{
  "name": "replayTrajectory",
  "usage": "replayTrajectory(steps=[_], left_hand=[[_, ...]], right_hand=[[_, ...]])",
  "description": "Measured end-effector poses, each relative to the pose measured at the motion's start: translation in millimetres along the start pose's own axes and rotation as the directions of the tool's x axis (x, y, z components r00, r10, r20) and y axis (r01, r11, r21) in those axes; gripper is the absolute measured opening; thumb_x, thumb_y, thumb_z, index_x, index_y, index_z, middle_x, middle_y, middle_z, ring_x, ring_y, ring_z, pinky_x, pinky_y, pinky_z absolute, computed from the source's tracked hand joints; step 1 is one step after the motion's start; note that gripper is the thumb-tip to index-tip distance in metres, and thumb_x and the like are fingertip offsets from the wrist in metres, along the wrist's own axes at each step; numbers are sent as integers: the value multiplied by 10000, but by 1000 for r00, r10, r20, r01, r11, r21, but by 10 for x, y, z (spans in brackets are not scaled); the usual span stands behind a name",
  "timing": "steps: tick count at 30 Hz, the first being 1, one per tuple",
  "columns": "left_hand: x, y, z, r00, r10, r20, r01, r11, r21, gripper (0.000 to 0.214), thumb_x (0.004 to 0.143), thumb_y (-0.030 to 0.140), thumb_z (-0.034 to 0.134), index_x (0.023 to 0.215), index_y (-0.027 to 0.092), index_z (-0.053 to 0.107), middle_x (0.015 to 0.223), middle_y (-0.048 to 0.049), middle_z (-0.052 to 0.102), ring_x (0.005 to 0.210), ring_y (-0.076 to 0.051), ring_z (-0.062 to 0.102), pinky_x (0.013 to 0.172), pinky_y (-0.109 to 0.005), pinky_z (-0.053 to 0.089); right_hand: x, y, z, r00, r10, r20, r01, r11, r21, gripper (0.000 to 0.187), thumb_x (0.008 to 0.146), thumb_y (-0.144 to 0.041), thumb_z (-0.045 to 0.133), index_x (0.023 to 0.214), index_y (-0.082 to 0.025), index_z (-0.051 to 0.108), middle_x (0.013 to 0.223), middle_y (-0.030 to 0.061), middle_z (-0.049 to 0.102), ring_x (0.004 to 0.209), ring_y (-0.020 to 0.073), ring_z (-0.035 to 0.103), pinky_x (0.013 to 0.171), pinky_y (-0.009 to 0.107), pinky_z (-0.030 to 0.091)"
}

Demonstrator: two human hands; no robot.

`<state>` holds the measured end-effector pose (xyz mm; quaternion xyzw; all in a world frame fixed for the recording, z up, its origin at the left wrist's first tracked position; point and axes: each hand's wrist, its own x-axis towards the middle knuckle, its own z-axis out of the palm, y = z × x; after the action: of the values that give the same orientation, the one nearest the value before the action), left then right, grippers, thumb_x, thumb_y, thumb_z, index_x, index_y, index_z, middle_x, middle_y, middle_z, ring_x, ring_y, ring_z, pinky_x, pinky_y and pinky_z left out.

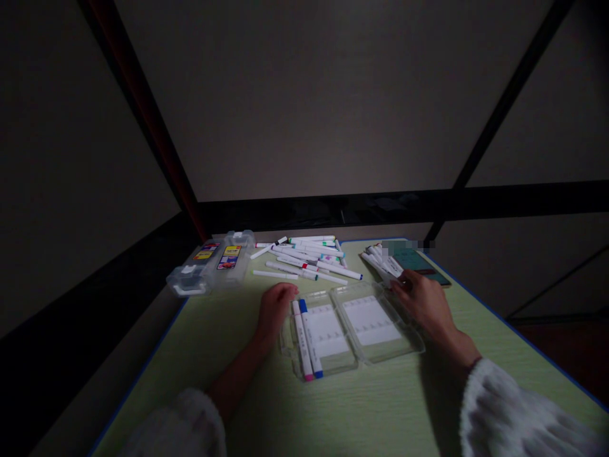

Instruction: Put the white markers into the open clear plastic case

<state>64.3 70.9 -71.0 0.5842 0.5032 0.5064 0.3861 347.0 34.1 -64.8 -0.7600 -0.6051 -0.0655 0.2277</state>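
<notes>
Clear plastic formed the open case (346,325), its thin rectangular halves spread left and right on the pale green, faintly grained table (371,412). Two slim, smooth white markers (311,343) lay side by side in the left half, long axes running near to far, far ends angled left. The left hand (276,309) curled at the case's far left edge; the right hand (425,303) bent its fingers near a white marker bundle (380,260). Whether either gripped anything, I could not tell.
</notes>
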Motion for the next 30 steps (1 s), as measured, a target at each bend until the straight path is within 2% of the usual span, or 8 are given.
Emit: replayTrajectory(steps=[4, 7, 11, 15, 18, 23, 30], left_hand=[[17, 1, -13, 999, -29, 28, 28, 999, 42, 121, 615, 168, 536, 683, 136, 631, 722, -53, 664, 701, -163, 595, 648, -259, 446], [27, 22, -54, 997, -51, 50, 48, 997, 64, 239, 542, 47, 478, 696, 140, 635, 768, -57, 667, 742, -167, 588, 628, -248, 441], [46, 59, -134, 977, -91, 195, 77, 994, 79, 368, 462, 0, 438, 727, 154, 642, 816, -50, 676, 812, -191, 583, 690, -279, 440], [58, 57, -191, 940, -40, 339, 12, 996, 84, 422, 451, 7, 434, 776, 169, 649, 885, -47, 676, 894, -212, 577, 805, -325, 417], [66, 22, -220, 924, -23, 381, -16, 995, 100, 451, 452, 12, 431, 815, 167, 649, 935, -56, 665, 925, -218, 571, 818, -335, 418], [114, -33, -287, 937, 0, 350, -52, 989, 140, 456, 466, 20, 435, 834, 181, 653, 959, -58, 660, 947, -211, 570, 812, -337, 428], [193, -47, -357, 988, 3, 152, -15, 997, 73, 330, 497, 50, 485, 765, 152, 648, 895, -69, 674, 905, -200, 594, 804, -334, 454]], right_hand=[[3, 5, 9, 1000, 15, 14, -14, 1000, -9, 165, 753, -301, 474, 759, -168, 571, 664, 82, 640, 589, 193, 584, 496, 246, 300], [7, 10, 19, 1000, 24, 19, -23, 1000, -7, 167, 757, -320, 484, 756, -175, 567, 665, 76, 643, 585, 196, 587, 495, 246, 301], [9, 7, 25, 999, 38, 34, -38, 999, -3, 171, 759, -329, 491, 759, -176, 566, 665, 76, 644, 585, 197, 590, 488, 243, 302], [-1, -12, 16, 998, 49, 42, -49, 999, 11, 195, 766, -346, 480, 786, -174, 570, 668, 77, 643, 597, 198, 593, 483, 242, 304], [-11, -26, 8, 997, 63, 53, -64, 998, 23, 204, 769, -356, 479, 811, -177, 567, 669, 73, 642, 598, 195, 593, 480, 240, 304], [-16, -34, 3, 996, 69, 54, -69, 998, -10, 232, 771, -370, 475, 849, -177, 579, 665, 77, 639, 597, 196, 589, 466, 240, 289], [-14, -49, -16, 994, 56, 94, -53, 998, -31, 244, 778, -363, 481, 922, -184, 562, 699, 76, 650, 638, 207, 600, 462, 237, 270]])
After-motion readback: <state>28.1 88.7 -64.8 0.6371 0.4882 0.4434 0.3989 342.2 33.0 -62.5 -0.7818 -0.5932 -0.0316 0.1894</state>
